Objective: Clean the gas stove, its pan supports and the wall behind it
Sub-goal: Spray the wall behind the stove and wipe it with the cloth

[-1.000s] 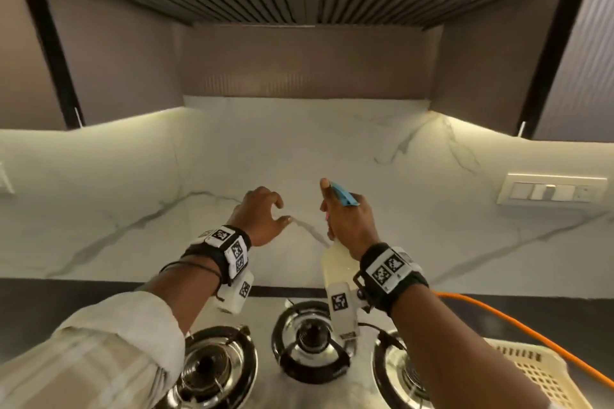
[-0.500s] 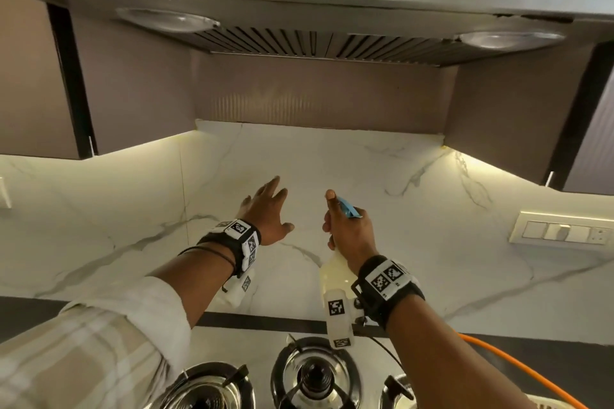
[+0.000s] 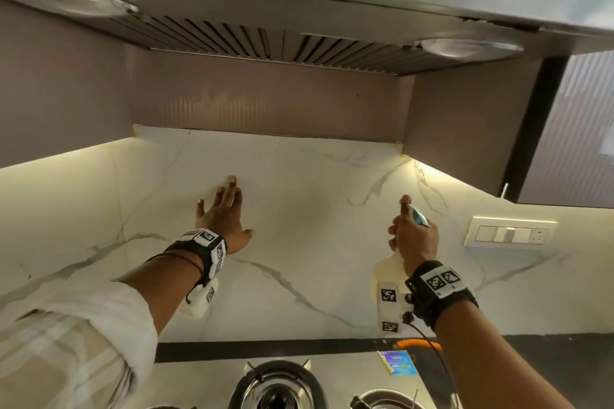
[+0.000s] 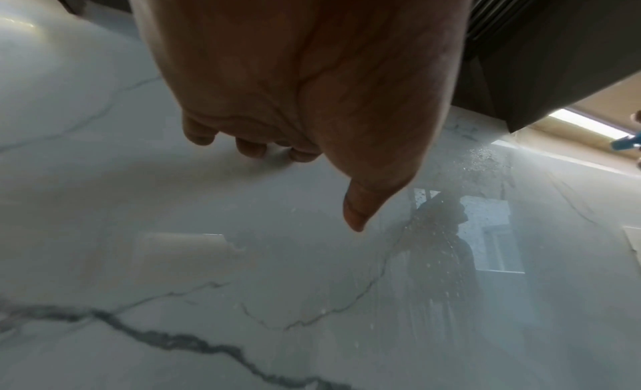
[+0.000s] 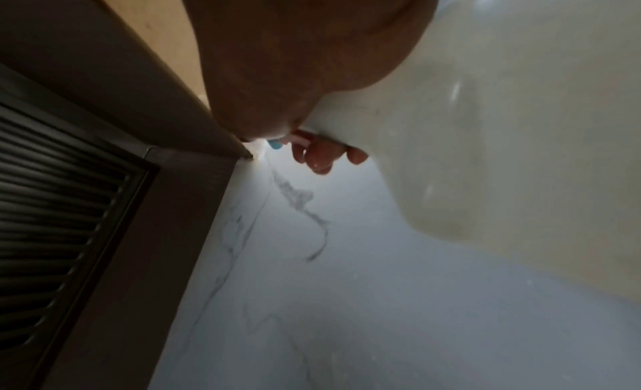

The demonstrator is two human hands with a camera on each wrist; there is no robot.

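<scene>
Fingers (image 3: 229, 191) of our left hand (image 3: 223, 216) spread flat on the marble wall (image 3: 299, 242) at frame centre — our right hand (image 3: 413, 237), centre right, curls round one spray bottle (image 3: 388, 271). Two burners (image 3: 277, 387) of the gas stove (image 3: 345, 372) peek in along the bottom edge; one range hood (image 3: 299, 10) spans the top.

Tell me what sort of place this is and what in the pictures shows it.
Most likely a home kitchen, at the cooking spot. A steel chimney hood with slatted filters hangs overhead, gas stove burners sit below, and a marble-look wall runs behind them, with a switch panel to the right.
</scene>
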